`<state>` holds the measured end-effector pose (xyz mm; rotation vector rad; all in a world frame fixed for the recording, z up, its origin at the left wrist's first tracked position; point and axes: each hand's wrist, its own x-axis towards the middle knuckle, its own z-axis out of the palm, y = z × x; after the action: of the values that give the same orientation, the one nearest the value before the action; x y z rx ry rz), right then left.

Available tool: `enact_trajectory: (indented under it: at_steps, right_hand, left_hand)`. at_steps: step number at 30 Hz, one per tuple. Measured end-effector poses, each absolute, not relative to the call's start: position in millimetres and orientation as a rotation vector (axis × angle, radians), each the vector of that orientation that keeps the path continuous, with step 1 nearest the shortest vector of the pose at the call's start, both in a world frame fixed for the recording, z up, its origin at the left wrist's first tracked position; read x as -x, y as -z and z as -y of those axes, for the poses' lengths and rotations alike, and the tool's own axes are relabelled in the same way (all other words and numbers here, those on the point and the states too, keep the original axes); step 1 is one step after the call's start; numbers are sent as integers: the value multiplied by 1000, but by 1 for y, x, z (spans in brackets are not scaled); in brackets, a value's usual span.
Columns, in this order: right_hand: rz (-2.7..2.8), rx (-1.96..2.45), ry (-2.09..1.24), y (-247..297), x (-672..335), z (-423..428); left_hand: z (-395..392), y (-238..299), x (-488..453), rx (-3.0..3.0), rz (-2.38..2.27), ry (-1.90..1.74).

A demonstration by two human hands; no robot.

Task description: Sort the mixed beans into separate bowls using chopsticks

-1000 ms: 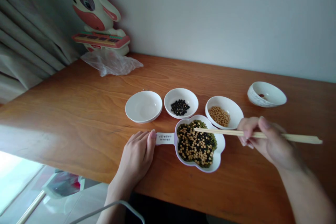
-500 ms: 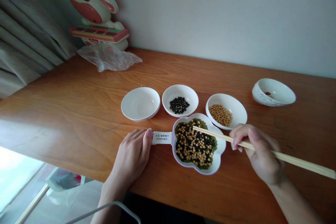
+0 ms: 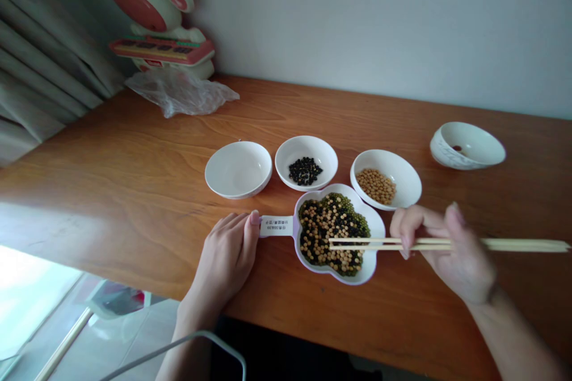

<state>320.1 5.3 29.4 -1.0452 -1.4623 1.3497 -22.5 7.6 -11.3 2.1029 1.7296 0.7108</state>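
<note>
My left hand (image 3: 230,253) is closed on the end of the labelled handle of a white and lilac scoop-shaped tray (image 3: 373,265). Mixed black, tan and green beans (image 3: 330,229) lie in the tray. In my right hand (image 3: 451,250) is a pair of wooden chopsticks (image 3: 504,244), their tips slightly apart over the beans; whether they pinch one I cannot tell. Just behind the tray stand a white bowl with black beans (image 3: 305,171) and a white bowl with tan soybeans (image 3: 379,186). Left of them is a white bowl (image 3: 238,171) with nothing visible inside.
A patterned white bowl (image 3: 467,146) with a few small brown bits stands at the back right. At the back left, a crumpled plastic bag (image 3: 183,94) lies before a cow-shaped toy keyboard (image 3: 165,50). A grey cable (image 3: 179,342) crosses near my left forearm.
My right hand has turned the chopsticks nearly level, and their tips have parted and moved toward the near side of the beans. My left hand keeps its hold. The view has shifted slightly.
</note>
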Motion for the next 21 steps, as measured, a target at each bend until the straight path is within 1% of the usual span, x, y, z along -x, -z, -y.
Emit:
enact_trajectory:
  at_steps: [6, 15, 21]
  right_hand:
    - [1580, 1061, -1335, -25, -329, -5]
    - [1429, 1046, -1367, -16, -322, -11]
    - [1425, 1040, -1341, -11, -318, -11]
  left_hand:
    - [-7, 12, 24, -2106, -1739, -725]
    - [-7, 16, 25, -2095, -1757, -710]
    - [-7, 15, 25, -2094, -1756, -707]
